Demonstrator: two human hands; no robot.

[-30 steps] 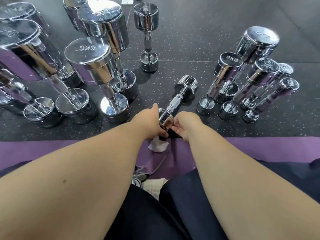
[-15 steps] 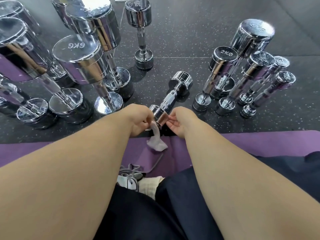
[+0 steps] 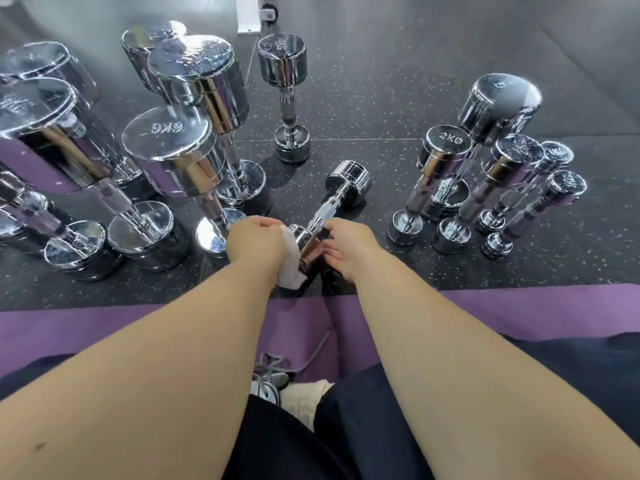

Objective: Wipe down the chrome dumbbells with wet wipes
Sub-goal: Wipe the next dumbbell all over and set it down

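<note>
A small chrome dumbbell (image 3: 329, 209) lies tilted on the dark rubber floor, its far head resting on the floor and its near head raised between my hands. My left hand (image 3: 254, 242) grips a white wet wipe (image 3: 289, 261) and holds it against the left side of the near head. On the right side of that head, my right hand (image 3: 349, 247) holds it with curled fingers. The near head's end face is hidden.
Large chrome dumbbells, one marked 6KG (image 3: 169, 157), stand upright on the left. Several smaller ones, one marked 2KG (image 3: 446, 147), stand on the right; another (image 3: 287, 95) stands behind. A purple mat (image 3: 519, 313) lies under my legs. A white post base (image 3: 251, 12) is at the top.
The wipe has moved from hanging under the near head up onto its left side. My left hand has shifted with it; the right hand keeps hold of the head.
</note>
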